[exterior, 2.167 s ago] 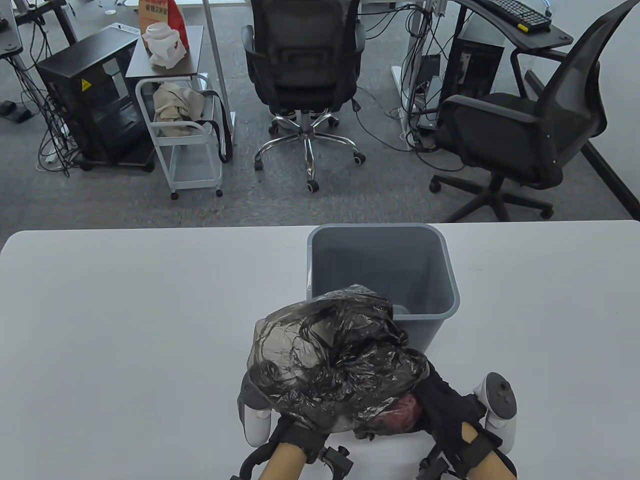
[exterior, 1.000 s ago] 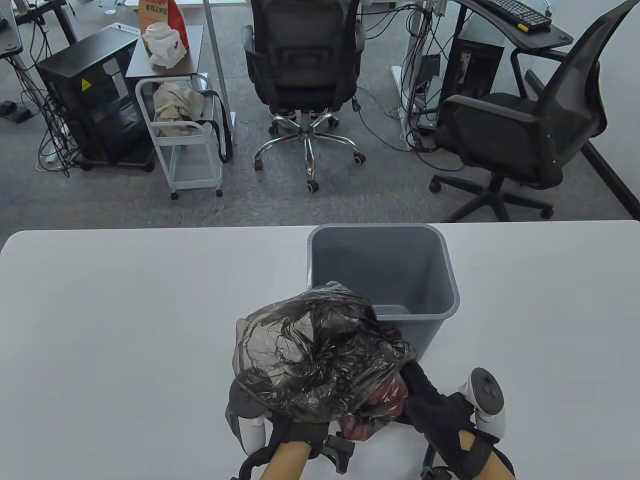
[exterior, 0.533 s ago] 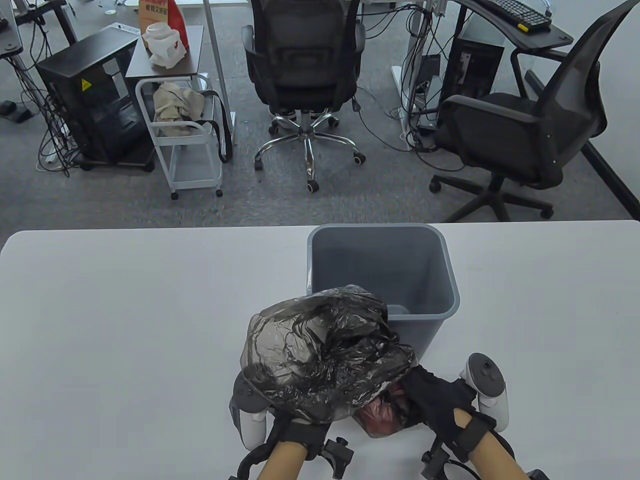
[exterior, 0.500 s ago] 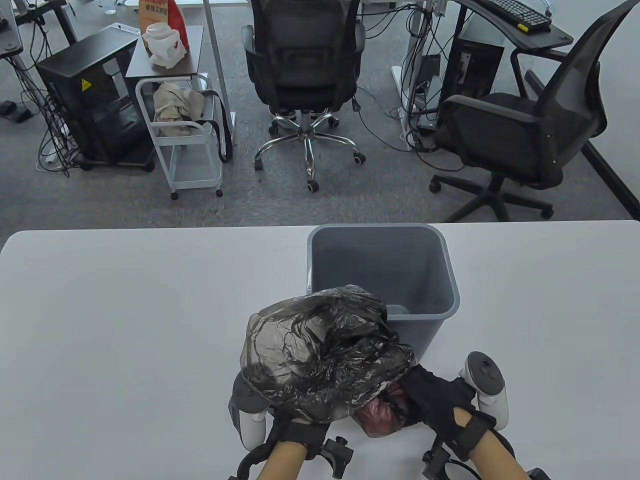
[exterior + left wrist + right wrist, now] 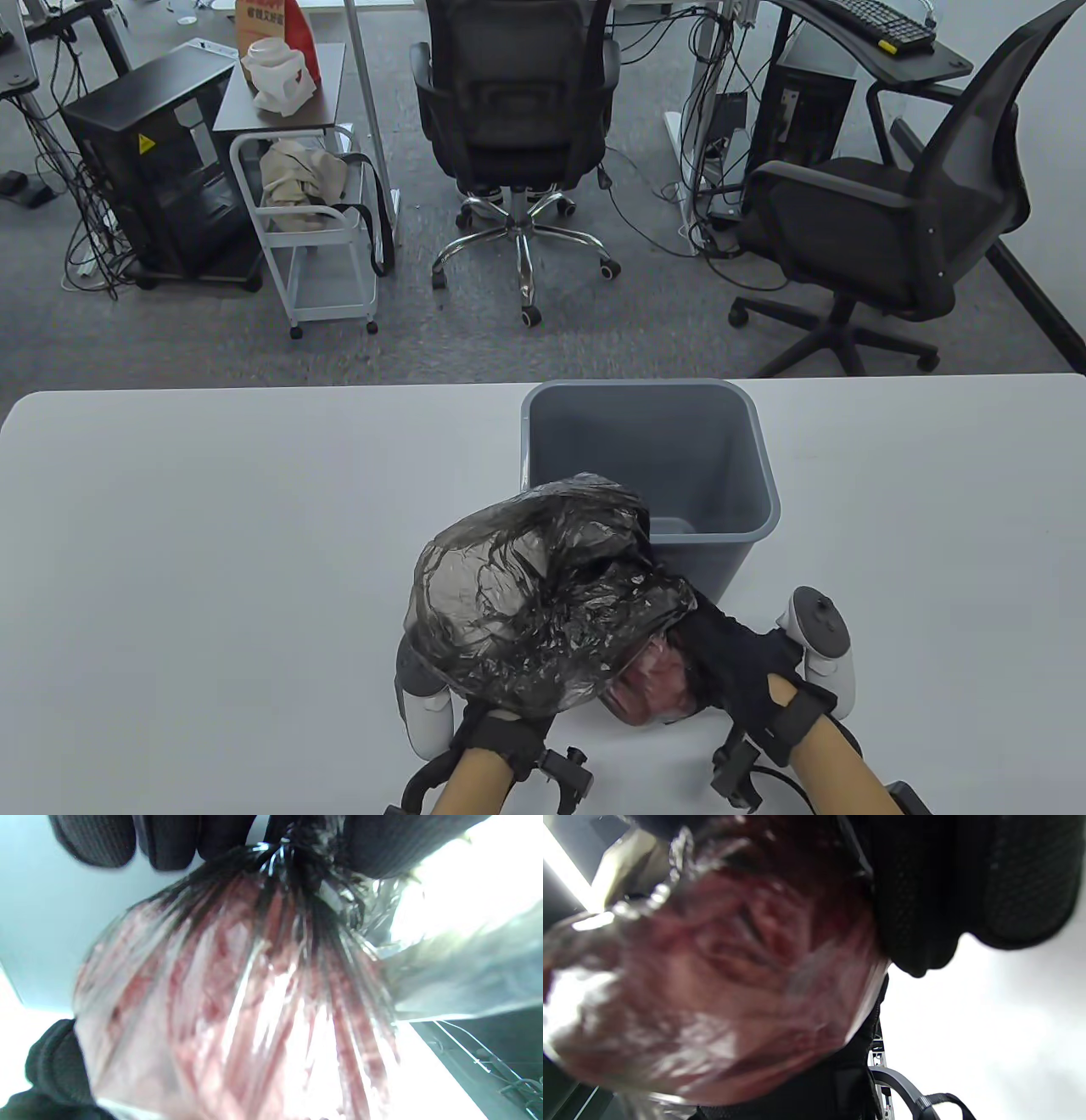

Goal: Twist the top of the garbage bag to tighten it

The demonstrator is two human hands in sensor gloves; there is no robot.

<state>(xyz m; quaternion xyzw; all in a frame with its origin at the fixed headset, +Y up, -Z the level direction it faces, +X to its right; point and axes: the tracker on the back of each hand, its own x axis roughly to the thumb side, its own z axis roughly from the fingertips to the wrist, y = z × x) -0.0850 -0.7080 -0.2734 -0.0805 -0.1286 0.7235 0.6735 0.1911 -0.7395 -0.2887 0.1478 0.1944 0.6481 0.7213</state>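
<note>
The garbage bag (image 5: 543, 594) is thin, translucent grey-black plastic, held low over the table's near edge. Its loose top flares up and hides my left hand; only that hand's wrist (image 5: 501, 739) shows there. In the left wrist view my left hand (image 5: 271, 840) grips the gathered, twisted neck (image 5: 297, 866), and the filled part with red contents (image 5: 237, 1005) hangs below it. My right hand (image 5: 730, 654) holds that red, filled part (image 5: 649, 688) from the right. In the right wrist view its gloved fingers (image 5: 946, 891) wrap against the bundle (image 5: 712, 984).
A grey plastic bin (image 5: 768, 501) stands upright on the white table (image 5: 212, 552) just beyond the bag, and the bag's flared top overlaps its near left corner. Office chairs, a cart and desks stand on the floor past the table's far edge.
The right hand has shifted slightly left and away from me while holding the red bundle. The flared bag top has swayed and changed shape. Both hands kept their hold.
</note>
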